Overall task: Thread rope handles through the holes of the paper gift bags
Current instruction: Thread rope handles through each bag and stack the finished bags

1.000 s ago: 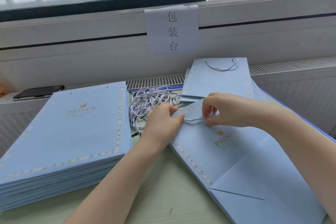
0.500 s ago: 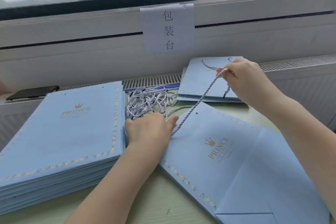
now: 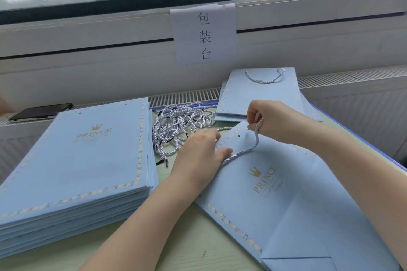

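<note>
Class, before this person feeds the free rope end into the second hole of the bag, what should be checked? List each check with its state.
1. Right hand holds the rope in a firm grip: ok.
2. Left hand pins the bag near its top edge: ok.
3. Open hole is uncovered: ok.
4. Rope already through the first hole: cannot tell, the left hand hides it.
5. Rope free of the loose rope pile: cannot tell.

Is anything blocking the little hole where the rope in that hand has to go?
Nothing visible does. The right hand holds the rope close to the open hole near the top edge of the bag. The left hand presses the bag lower down, clear of the hole.
</note>
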